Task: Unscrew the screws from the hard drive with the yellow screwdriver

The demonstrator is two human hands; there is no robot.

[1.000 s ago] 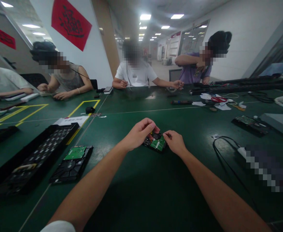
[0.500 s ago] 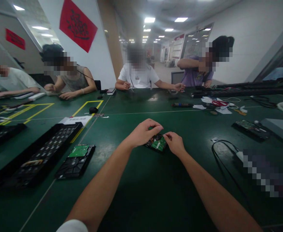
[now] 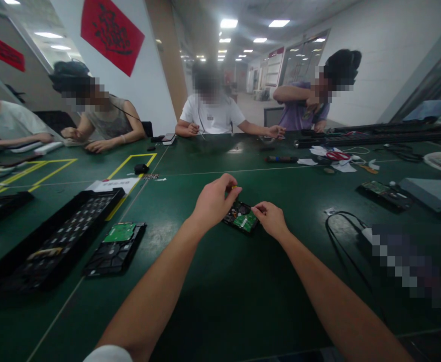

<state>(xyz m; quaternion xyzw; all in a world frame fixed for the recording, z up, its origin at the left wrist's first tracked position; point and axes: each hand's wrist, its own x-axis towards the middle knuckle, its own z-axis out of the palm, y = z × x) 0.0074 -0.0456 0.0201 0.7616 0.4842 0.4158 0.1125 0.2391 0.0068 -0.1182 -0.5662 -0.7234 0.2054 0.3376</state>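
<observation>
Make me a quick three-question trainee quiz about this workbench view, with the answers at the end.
1. True or false: the fingertips of the right hand are at the edge of the device with the green board between the two hands.
2. What colour is the small piece at the fingertips of the left hand? A) blue B) yellow C) white
3. Fill in: the other green-board device, near the left forearm, lies beside a long black ____.

Key: 1 true; 2 B; 3 tray.
</observation>
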